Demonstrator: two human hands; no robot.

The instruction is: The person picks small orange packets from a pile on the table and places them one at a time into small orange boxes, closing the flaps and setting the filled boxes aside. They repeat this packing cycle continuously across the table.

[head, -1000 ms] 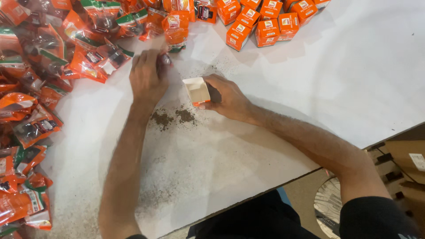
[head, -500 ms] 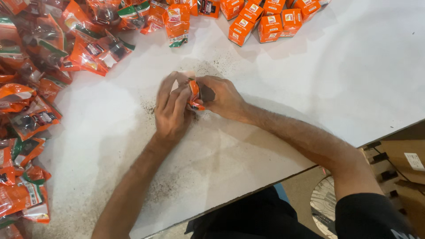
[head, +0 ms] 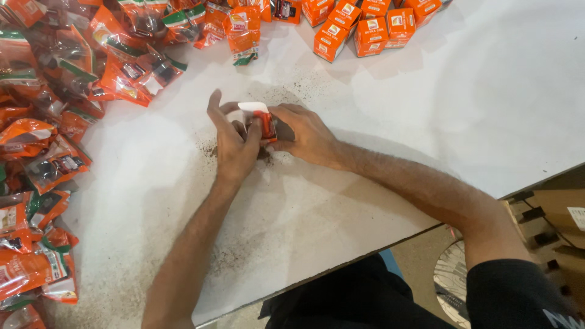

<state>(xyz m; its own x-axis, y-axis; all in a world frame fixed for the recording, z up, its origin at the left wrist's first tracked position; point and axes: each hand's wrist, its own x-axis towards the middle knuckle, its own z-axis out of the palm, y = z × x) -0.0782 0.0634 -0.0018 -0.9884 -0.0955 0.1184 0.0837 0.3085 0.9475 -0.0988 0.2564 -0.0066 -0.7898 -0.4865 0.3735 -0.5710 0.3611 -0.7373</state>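
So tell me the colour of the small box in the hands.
Orange small box with a white flap, seen in the head view.

small orange carton mostly hidden between both hands, pouch pile cut off at left edge

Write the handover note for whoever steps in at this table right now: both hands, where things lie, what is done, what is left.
Left hand: on the small orange carton, fingers at its open white flap.
Right hand: holds the same carton from the other side.
Things: loose orange sachets heaped along the left edge of the white table; closed orange cartons grouped at the top; dark powder spilled around the hands.
Done: several cartons stand closed.
Left: this carton's flap is not yet shut; many sachets lie unboxed.
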